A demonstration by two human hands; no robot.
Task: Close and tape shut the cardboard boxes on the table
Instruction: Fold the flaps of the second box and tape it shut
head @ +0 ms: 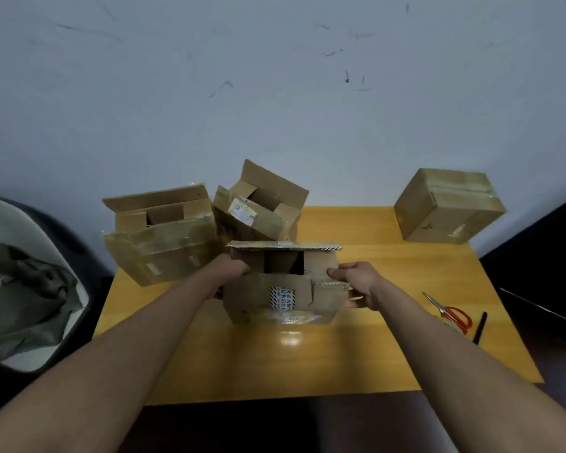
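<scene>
In the middle of the frame, the open cardboard box (283, 286) sits between my hands: my left hand (231, 268) grips its left side flap, my right hand (356, 282) pinches its right flap.

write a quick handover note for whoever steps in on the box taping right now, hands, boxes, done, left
Left hand and right hand grip the sides of the front box, mid-table, flaps still open.
Two more open boxes behind: left box, tilted box.
Taped box at far right looks done.
Scissors lie at the right edge; tape roll unclear.
Left: close and tape three boxes.
</scene>
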